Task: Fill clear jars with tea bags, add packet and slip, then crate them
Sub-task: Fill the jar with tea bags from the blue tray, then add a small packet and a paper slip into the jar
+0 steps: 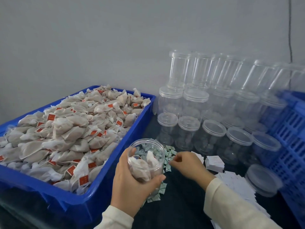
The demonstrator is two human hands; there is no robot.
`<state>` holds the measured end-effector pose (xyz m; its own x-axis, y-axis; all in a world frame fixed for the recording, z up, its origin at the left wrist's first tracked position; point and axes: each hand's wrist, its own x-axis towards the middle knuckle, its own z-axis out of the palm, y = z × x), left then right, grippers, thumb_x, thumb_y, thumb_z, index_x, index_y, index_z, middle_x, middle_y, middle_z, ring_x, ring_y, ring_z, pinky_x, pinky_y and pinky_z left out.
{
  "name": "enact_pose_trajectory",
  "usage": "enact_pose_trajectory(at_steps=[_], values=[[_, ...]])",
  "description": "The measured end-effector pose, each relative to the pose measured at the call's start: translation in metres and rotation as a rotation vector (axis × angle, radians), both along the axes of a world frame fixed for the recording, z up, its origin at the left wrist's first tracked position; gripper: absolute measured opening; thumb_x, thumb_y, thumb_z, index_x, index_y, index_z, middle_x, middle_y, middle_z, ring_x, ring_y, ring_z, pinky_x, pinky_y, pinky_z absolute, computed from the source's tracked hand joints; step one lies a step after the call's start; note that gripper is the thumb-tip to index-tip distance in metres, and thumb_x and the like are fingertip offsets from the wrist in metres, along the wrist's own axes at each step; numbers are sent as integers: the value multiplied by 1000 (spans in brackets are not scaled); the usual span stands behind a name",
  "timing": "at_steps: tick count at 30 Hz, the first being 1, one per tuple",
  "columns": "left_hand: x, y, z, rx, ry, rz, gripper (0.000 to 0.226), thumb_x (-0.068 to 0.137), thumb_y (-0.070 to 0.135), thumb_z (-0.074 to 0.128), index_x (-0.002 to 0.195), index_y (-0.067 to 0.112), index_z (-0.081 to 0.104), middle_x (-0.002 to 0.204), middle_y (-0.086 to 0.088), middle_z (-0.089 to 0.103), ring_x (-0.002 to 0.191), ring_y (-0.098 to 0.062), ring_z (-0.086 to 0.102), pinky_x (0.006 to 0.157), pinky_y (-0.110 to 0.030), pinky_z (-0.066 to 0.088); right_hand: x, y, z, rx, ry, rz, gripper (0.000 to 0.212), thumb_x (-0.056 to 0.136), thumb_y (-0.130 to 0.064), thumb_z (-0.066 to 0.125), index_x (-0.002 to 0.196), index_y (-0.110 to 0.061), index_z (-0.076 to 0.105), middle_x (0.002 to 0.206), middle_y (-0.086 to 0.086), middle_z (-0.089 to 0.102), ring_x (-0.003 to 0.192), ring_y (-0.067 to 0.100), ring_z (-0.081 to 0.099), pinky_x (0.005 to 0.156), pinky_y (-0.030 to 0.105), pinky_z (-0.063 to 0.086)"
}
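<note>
**Open jar in the left hand, right hand at the packets**

The left hand grips a clear, round plastic jar with no lid, tilted toward the camera and held above the dark counter, just right of the deep blue plastic tub. Its fingers wrap the far wall and the thumb crosses the near side. Through the wall show at least two pale mesh tea bags with brownish filling; more may lie beneath, the view being blurred there.

The tub is heaped with far too many of the same tea bags to count, each with a small red paper tag.

The right hand rests on the scatter of small green-and-white paper packets, fingers curled; it seems to pinch one, though I cannot tell for sure.

Beside it lie two heaps of white paper slips. Behind stand stacked empty clear lidded jars, roughly twenty. One blue slatted plastic crate sits at the right.
</note>
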<state>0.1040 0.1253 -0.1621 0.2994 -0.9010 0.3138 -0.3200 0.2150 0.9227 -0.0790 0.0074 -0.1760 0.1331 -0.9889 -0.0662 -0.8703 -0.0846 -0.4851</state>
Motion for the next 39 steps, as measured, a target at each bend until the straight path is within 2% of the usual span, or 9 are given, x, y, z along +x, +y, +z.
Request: enact_pose_trajectory(at_steps=[4,7,11,15,17,24,29,34,39], values=[[-2,2,-2,7,-13,-14,87,34,64,79,111,54,38,120,31,47,116,5,45,91,-21,40,4,0,-30,17,69,-116,35,82,-57,63,70,-26,53,77,-9,55,77,15,54,61,28,38],[-2,3,-2,13,-6,-24,89,35,64,80,112,56,36,121,31,46,118,4,44,92,-21,38,12,-3,-34,13,76,-153,34,81,-58,62,74,-26,51,81,-8,57,79,15,54,57,28,36],[-2,6,-2,6,2,-24,90,35,66,79,113,57,36,123,31,45,119,4,44,90,-17,37,18,-10,-34,49,44,-144,25,83,-41,64,75,-20,53,89,1,65,88,20,60,65,28,40],[-3,7,-1,-2,-17,-28,90,36,67,80,113,59,34,122,30,46,119,2,45,90,-17,37,20,-13,-28,99,25,-142,18,83,-25,65,70,-13,60,86,8,70,85,23,64,58,26,38],[-2,7,-1,-9,-19,-29,90,36,68,79,113,60,34,124,32,45,120,3,44,92,-19,37,15,-11,-23,108,2,-131,15,81,-23,68,71,-14,62,82,5,69,85,22,64,62,25,42],[-6,5,-4,-13,-37,-44,95,35,71,80,117,60,33,124,37,45,122,3,44,97,-22,38,-12,21,48,-96,-346,-117,16,75,-22,81,70,-20,66,68,-4,69,64,11,62,64,25,49],[-20,3,-3,-16,-57,-80,99,35,69,82,120,52,35,129,29,45,123,0,44,101,-26,38,-13,64,111,-184,-651,94,11,77,-16,79,74,-23,70,68,-10,72,58,-2,63,57,8,48],[-37,0,-2,3,-76,-135,97,35,69,76,119,55,30,128,31,40,122,1,43,101,-23,39,-6,84,118,-150,-509,246,13,79,-19,78,74,-28,70,73,-13,71,65,-1,63,61,10,47],[-46,-1,-5,23,-85,-153,98,34,70,75,118,58,27,124,33,40,119,0,45,86,-10,36,-9,88,109,-230,-396,239,17,80,-25,77,71,-36,67,70,-22,67,59,-2,58,60,10,46]])
